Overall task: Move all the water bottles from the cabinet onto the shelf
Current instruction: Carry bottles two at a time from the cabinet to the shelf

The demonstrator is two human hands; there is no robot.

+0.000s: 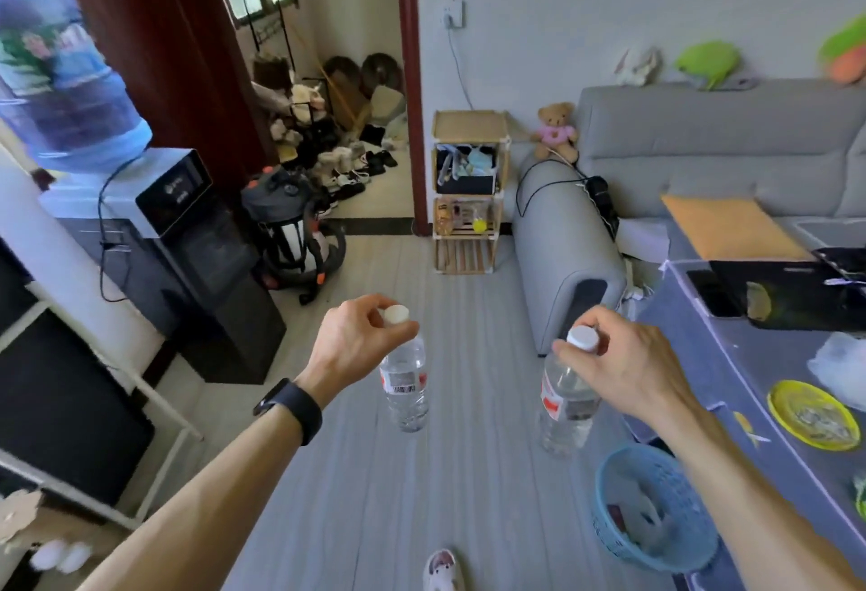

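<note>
From the head view, we carry two water bottles over the floor [356, 473], the left hand [358, 337] pinched on the cap of one bottle [405, 386] and the right hand [628, 365] clamped on the neck of the other bottle [564, 403]. We should keep both hanging steady and walk toward the wooden shelf [468, 190] ahead by the sofa [567, 239].

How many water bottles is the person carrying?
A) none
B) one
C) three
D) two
D: the left hand pinches one water bottle by its cap, and the right hand holds a second bottle the same way, both hanging above the floor.
</note>
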